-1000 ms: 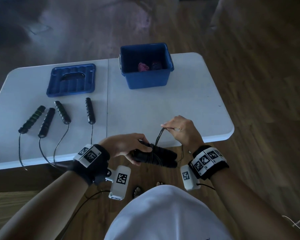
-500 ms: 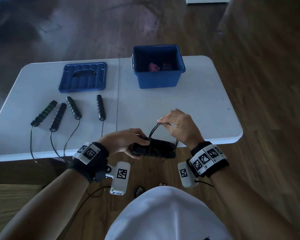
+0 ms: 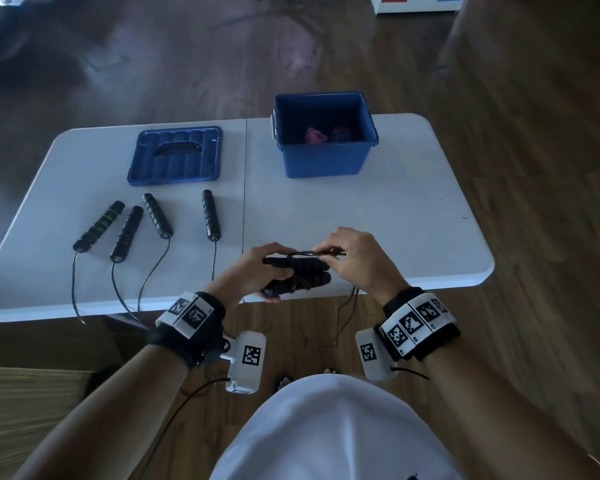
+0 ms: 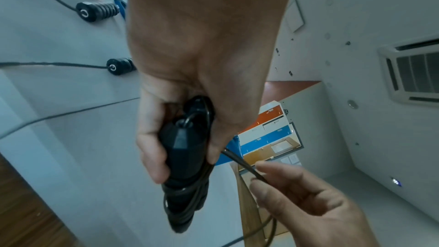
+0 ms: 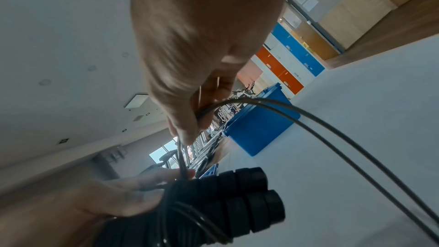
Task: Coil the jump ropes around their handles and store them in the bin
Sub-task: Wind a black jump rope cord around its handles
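Slack is the danger here. The left hand (image 3: 257,271) grips the pair of black handles (image 3: 300,277) held side by side, fingers curled round their near end, just above the table's near edge. The right hand (image 3: 355,259) pinches a doubled run of the rope (image 3: 312,252) between thumb and fingertips, just beside the handles, with several turns already lying round their middle. In the right wrist view those turns (image 5: 190,211) look loose and uneven, so if the pinch eases, I judge they could spring open and slide off toward the free ends of the handles.

A length of the same rope (image 3: 343,317) hangs below the table edge toward the floor. It could catch on the edge or underfoot as it is drawn in, and a snag would jerk the handles in the left hand's grip or pull a turn out of place.

Farther out, the four other handles (image 3: 210,214) lie on the white table (image 3: 378,220) to the left, their ropes (image 3: 153,271) trailing over the near edge; a swinging tail might tangle with them. The blue bin (image 3: 326,157) stands at the far side, open, with something pink and something dark already inside, its lid (image 3: 175,155) lying well to its left. The finished bundle must travel that far without a loosely tucked end coming undone.
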